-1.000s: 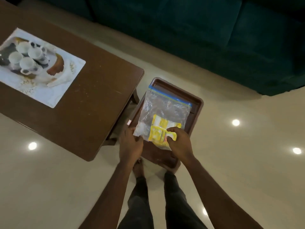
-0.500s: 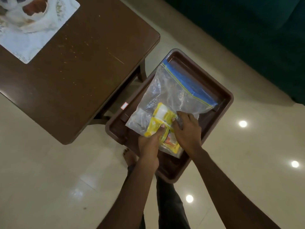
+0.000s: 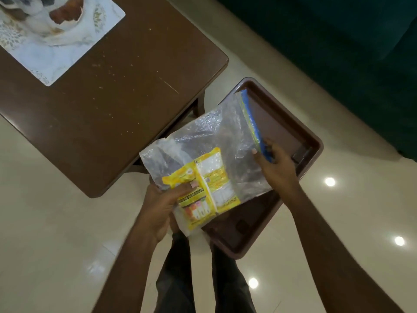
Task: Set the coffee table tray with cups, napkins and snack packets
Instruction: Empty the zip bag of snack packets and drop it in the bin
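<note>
- Head view, the hands: half a second ago both hands sat together on the packets (image 3: pixel 203 184) at the bag's near end. Now they are apart.
- The left hand (image 3: pixel 160 208) grips that near end from beneath, with the thumb across the yellow packets.
- The right hand (image 3: pixel 275 166) has gone to the far end and pinches the blue zip (image 3: pixel 252 123) between thumb and fingers.
- Head view, the bag (image 3: pixel 216 136): it lay flat in the tray (image 3: pixel 313 141). Now its near end is lifted and swung left past the tray's edge, and the zip end hangs over the tray's middle.
- The packets are sealed inside, low in the bag by the left hand.
- Head view, the tray: its bare floor shows beyond the zip, with no cups or napkins on it. I cannot tell what holds it up.
- Head view, the table (image 3: pixel 112 98): the mat (image 3: pixel 74 48) with white crockery stays well apart from the tray.
- Meaning: this looks like the bag being opened. Setting the tray has hardly started.
</note>
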